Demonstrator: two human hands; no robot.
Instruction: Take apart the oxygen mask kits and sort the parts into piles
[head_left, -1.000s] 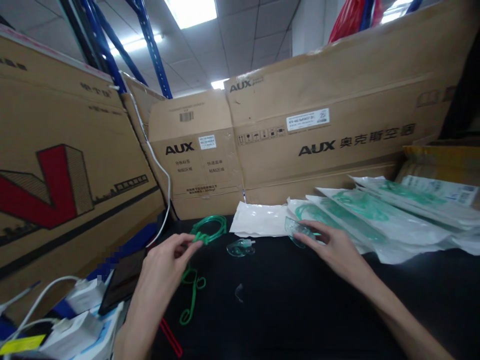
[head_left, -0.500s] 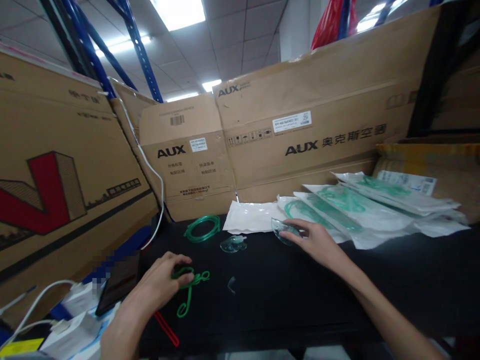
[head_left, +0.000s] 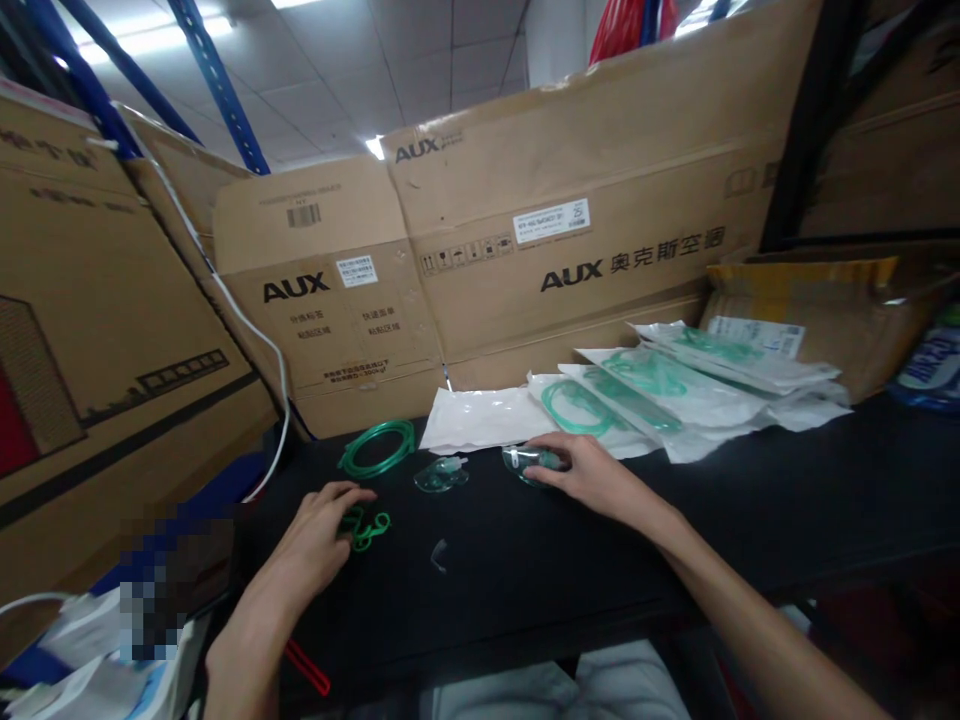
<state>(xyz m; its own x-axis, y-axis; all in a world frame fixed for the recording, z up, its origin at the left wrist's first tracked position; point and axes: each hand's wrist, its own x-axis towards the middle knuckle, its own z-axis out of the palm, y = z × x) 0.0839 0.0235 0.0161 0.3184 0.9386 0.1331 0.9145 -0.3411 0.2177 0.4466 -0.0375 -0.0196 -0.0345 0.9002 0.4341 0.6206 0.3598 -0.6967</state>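
Vs. 1 s ago, my L hand [head_left: 322,535] is off the green coil [head_left: 407,440] & lower, nearer me, at the green strap [head_left: 369,530]. ½ s ago the strap's curly tail ran out toward me; now it's bunched up by my fingertips. L fingers half curled, approx. half open; can't tell if they grip the strap, hand hides part of it. R hand [head_left: 592,475] has the clear mask [head_left: 517,462], thumb & fingers closed round it, as before; it's low over the black table [head_left: 525,580], just this side of the white packet [head_left: 480,415]. My view's swung R too: blue bottle [head_left: 930,365] now at the R edge.

Around: 2nd clear mask [head_left: 441,476] betw. coil & R hand, small clear bit [head_left: 439,556] betw. my hands, nearer me. Packs w/ green tubing [head_left: 652,375] overlap behind R hand, blocking that side. Red strip [head_left: 307,668] by L forearm. Cardboard [head_left: 480,330] walls off the back; white cable [head_left: 283,385] hangs down far L.
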